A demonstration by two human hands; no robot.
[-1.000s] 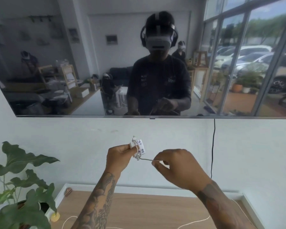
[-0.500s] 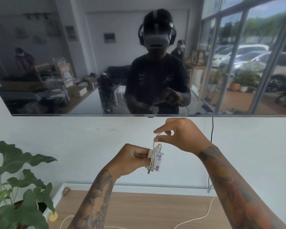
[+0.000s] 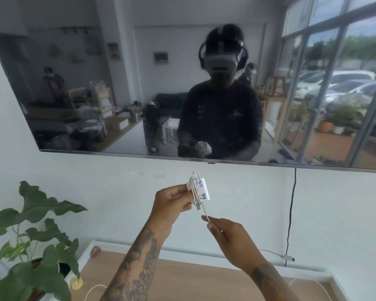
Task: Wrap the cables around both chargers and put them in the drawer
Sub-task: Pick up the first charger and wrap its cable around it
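Midway through the wrapping step, a person holds a small white charger (image 3: 201,189) up in front of a pale wall, just below the lower edge of a wall-mounted screen (image 3: 139,94). The left hand (image 3: 172,203) is closed around one end of the charger, thumb and fingers pinching it so that its labelled face points outward. Several turns of thin white cable (image 3: 194,190) already circle the body, and a connector hangs just beneath it. The right hand (image 3: 232,240), lower and to the right, pinches the loose run of cable between thumb and forefinger, drawing it taut down and away from the charger. By the look of it, only a short tail is left to wind; the next move calls for carrying that tail around the body once more while keeping tension, then tucking the end so the coils do not spring loose. On the wooden countertop (image 3: 193,283) below, further white cable (image 3: 310,285) lies near the front edge. No drawer is in view, and the second charger cannot be made out.
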